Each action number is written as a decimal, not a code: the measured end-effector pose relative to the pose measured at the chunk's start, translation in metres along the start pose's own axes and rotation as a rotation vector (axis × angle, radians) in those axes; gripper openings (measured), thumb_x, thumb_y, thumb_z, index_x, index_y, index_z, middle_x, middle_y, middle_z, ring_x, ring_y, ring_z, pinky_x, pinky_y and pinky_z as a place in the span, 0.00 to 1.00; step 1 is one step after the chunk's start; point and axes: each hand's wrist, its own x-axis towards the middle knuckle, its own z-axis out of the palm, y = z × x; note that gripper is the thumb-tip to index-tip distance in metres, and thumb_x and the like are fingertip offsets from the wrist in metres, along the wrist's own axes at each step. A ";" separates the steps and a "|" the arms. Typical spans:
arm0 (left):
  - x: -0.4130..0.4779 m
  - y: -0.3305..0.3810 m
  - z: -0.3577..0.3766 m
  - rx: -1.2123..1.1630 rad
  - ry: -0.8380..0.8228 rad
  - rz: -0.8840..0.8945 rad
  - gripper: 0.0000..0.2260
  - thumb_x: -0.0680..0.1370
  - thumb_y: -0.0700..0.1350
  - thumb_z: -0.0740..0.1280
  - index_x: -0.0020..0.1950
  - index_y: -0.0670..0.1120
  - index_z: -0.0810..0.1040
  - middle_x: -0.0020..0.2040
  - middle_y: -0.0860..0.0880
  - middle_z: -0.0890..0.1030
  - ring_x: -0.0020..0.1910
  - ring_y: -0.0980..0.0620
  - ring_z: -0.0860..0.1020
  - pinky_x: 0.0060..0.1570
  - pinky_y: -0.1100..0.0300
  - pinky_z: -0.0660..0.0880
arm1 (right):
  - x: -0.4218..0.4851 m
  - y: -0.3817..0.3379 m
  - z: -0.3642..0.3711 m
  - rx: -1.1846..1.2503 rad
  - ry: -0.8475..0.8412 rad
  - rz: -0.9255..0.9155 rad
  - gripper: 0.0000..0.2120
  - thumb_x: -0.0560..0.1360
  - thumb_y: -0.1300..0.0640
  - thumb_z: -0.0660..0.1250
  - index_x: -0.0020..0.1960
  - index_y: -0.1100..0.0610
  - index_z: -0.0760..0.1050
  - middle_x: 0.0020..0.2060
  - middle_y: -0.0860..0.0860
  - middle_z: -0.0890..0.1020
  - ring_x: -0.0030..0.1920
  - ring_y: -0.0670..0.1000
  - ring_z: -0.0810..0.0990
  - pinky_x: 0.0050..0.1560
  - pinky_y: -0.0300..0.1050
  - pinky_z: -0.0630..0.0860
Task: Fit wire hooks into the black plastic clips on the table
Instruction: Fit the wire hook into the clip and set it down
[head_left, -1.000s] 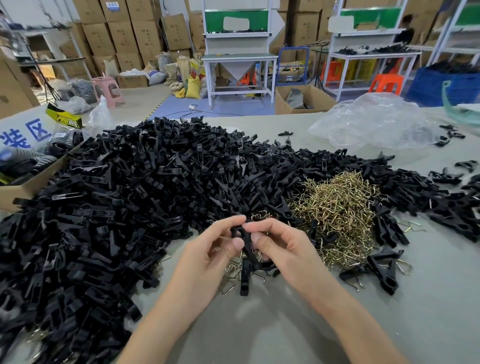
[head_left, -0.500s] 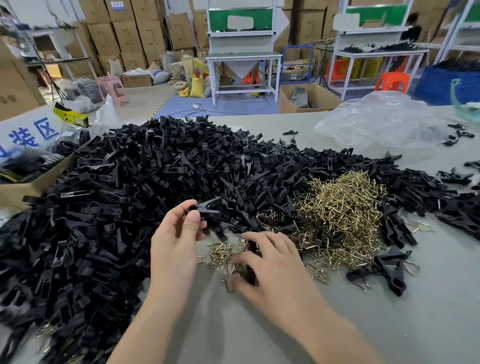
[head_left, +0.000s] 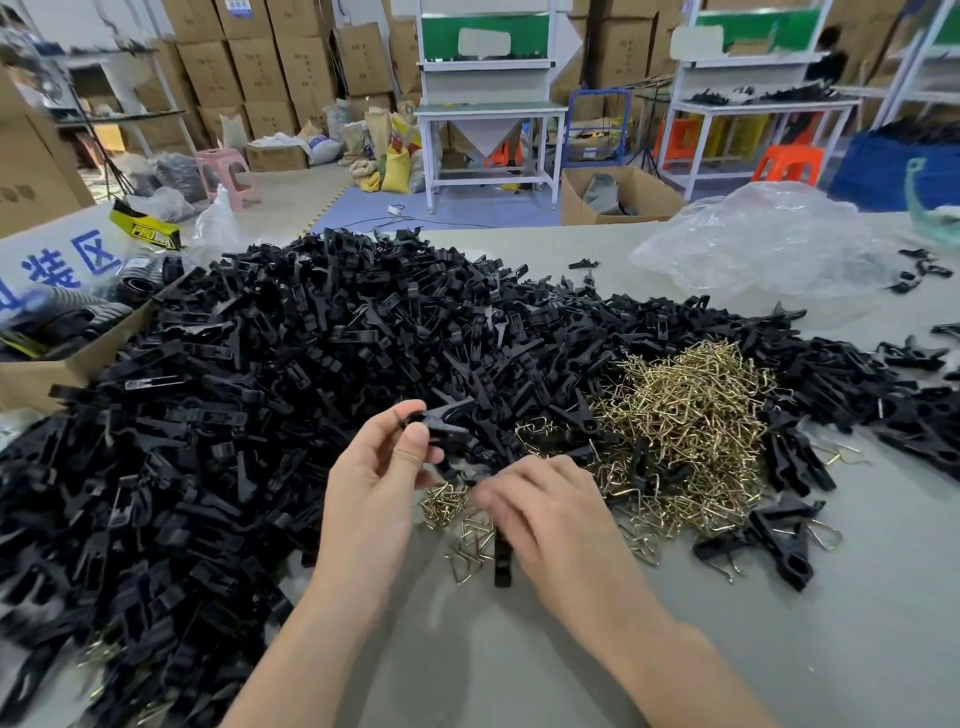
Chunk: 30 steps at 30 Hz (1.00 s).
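A big heap of black plastic clips (head_left: 291, 374) covers the left and middle of the grey table (head_left: 857, 649). A mound of brass wire hooks (head_left: 691, 431) lies to its right, with a few loose wire hooks (head_left: 467, 540) near me. My left hand (head_left: 374, 499) pinches one black clip (head_left: 441, 423) between thumb and fingers, lifted above the heap's edge. My right hand (head_left: 550, 525) reaches palm down over the loose hooks, fingertips blurred at them; whether it holds one is hidden. Another black clip (head_left: 502, 561) lies under its fingers.
Several finished clips with hooks (head_left: 774, 540) lie to the right. A cardboard box (head_left: 52, 374) stands at the table's left edge, a crumpled clear plastic bag (head_left: 769, 244) at the back right. Stacked cartons, white workbenches and stools fill the floor behind.
Both hands held one clip together a second ago. My left hand then took a clip from the heap and lifted it, while my right hand dropped onto the loose hooks.
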 end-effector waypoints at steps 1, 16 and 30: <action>-0.001 0.001 0.000 -0.006 -0.022 0.000 0.12 0.74 0.53 0.68 0.56 0.57 0.83 0.42 0.50 0.84 0.41 0.54 0.81 0.45 0.63 0.79 | 0.001 0.000 -0.004 0.157 0.033 0.085 0.14 0.83 0.45 0.58 0.57 0.46 0.81 0.49 0.38 0.81 0.53 0.41 0.77 0.58 0.39 0.73; -0.019 0.012 0.013 0.189 -0.188 0.130 0.15 0.79 0.41 0.68 0.53 0.62 0.81 0.41 0.52 0.83 0.39 0.62 0.78 0.42 0.71 0.74 | 0.015 0.007 -0.031 1.290 0.148 0.536 0.12 0.65 0.50 0.78 0.49 0.46 0.84 0.35 0.48 0.83 0.40 0.48 0.84 0.45 0.41 0.81; -0.023 0.013 0.019 0.187 -0.181 0.140 0.15 0.79 0.40 0.69 0.53 0.62 0.80 0.43 0.49 0.83 0.39 0.61 0.77 0.44 0.71 0.73 | 0.011 -0.003 -0.031 1.220 0.251 0.472 0.11 0.68 0.53 0.75 0.49 0.53 0.81 0.36 0.53 0.80 0.39 0.46 0.82 0.44 0.39 0.80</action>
